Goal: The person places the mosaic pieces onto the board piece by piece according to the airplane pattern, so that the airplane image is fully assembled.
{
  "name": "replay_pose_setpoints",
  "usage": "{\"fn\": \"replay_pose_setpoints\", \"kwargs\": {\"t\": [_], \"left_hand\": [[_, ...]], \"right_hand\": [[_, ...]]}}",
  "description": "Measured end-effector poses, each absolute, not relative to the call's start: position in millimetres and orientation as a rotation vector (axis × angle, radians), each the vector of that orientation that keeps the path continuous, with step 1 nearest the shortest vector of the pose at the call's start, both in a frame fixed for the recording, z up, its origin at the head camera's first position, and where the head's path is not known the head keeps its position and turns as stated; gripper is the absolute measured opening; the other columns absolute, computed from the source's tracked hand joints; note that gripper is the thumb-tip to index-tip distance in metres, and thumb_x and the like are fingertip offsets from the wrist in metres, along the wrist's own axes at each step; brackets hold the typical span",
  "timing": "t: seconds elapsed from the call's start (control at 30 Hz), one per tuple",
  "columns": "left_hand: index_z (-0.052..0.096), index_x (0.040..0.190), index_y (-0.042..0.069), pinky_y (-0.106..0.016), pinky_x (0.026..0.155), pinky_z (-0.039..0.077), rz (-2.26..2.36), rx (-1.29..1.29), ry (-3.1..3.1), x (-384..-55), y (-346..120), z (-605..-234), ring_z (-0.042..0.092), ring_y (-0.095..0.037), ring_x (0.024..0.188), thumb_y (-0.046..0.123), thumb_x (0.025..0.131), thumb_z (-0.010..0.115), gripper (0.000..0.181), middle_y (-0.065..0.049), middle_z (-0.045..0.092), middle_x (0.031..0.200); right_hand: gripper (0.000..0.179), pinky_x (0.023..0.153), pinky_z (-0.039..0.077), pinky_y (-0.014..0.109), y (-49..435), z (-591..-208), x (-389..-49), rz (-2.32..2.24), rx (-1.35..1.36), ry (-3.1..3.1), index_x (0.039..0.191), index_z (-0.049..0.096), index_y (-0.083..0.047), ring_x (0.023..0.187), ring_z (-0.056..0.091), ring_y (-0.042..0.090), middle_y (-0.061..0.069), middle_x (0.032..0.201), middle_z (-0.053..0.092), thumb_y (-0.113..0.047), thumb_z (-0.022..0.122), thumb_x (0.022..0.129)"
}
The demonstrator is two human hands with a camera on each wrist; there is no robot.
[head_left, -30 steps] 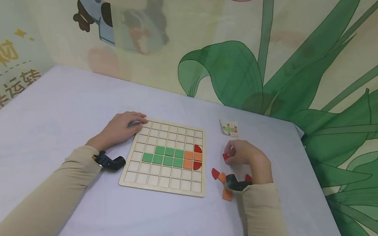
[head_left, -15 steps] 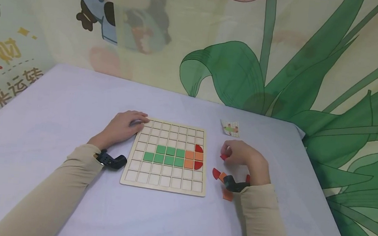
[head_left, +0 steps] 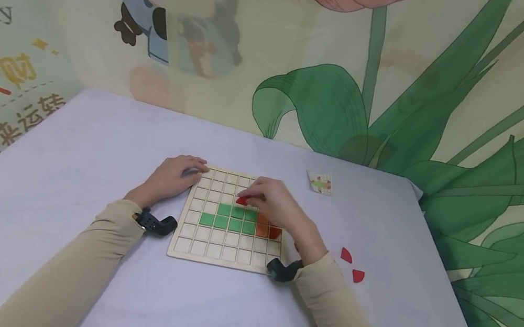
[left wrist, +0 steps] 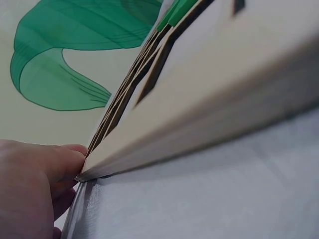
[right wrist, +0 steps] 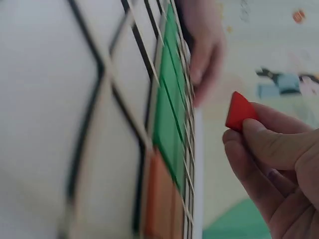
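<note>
My right hand (head_left: 278, 203) pinches a red quarter-circle tile (right wrist: 240, 112) between thumb and fingertips, over the upper middle of a square wooden grid board (head_left: 213, 250). Just below the held tile in the head view lie two rows of green square tiles (head_left: 234, 225). Orange square tiles (head_left: 261, 227) follow to their right, with a red quarter-circle tile (head_left: 275, 234) at the end, partly covered by my right hand. My left hand (head_left: 173, 174) rests its fingertips at the board's far left corner. In the left wrist view, those fingers (left wrist: 65, 160) touch the corner's edge.
Two loose red quarter-circle tiles, a farther one (head_left: 346, 255) and a nearer one (head_left: 358, 276), lie right of my right wrist. A small picture card (head_left: 320, 183) lies behind, right of the board. The white-covered table (head_left: 118, 134) meets a printed backdrop.
My right hand has carried the red quarter-circle tile leftward from beside the board to above its upper middle. The right forearm now hides some loose tiles. My left hand stays at the corner.
</note>
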State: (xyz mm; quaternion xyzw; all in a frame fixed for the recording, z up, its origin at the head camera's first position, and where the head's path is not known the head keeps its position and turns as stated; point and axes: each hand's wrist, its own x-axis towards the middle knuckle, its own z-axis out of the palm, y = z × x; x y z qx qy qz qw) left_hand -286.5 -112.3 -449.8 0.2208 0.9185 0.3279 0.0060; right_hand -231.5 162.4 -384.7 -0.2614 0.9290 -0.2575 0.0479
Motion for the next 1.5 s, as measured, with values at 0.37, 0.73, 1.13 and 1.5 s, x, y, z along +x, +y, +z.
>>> {"fn": "replay_pose_setpoints", "kwargs": {"t": [0.37,0.73,1.13,1.5], "left_hand": [[0.065,0.119,0.011,-0.053,0.112,0.030,1.044,0.734,2.875,-286,-112,-454,0.044,-0.032,0.133,0.020,0.093,0.055,0.030,-0.009,0.055,0.136],[0.066,0.118,0.011,-0.053,0.111,0.032,1.033,0.731,2.901,-288,-114,-451,0.045,-0.032,0.131,0.018,0.093,0.055,0.029,-0.009,0.056,0.135],[0.065,0.120,0.012,-0.054,0.111,0.031,1.033,0.707,2.897,-287,-113,-451,0.044,-0.032,0.132,0.019,0.093,0.056,0.029,-0.009,0.055,0.137],[0.065,0.120,0.011,-0.053,0.110,0.032,1.017,0.720,2.892,-287,-113,-449,0.044,-0.033,0.132,0.018,0.093,0.055,0.029,-0.010,0.055,0.136]], "right_hand": [[0.011,0.080,0.052,0.019,105,-404,-242,-0.725,-0.752,2.802,0.097,0.074,-0.020,0.086,0.063,0.003,-0.008,0.091,0.072,-0.018,0.069,0.087],[0.014,0.085,0.053,0.023,94,-403,-241,-0.558,-0.739,2.850,0.099,0.076,-0.023,0.096,0.064,0.005,-0.010,0.096,0.073,-0.020,0.068,0.088],[0.011,0.072,0.053,0.020,88,-402,-234,-0.456,-0.782,2.882,0.093,0.077,-0.024,0.090,0.065,0.005,-0.011,0.093,0.071,-0.018,0.070,0.086],[0.013,0.070,0.054,0.021,87,-405,-229,-0.377,-0.803,2.948,0.096,0.077,-0.023,0.085,0.065,0.006,-0.010,0.090,0.070,-0.019,0.070,0.086]]}}
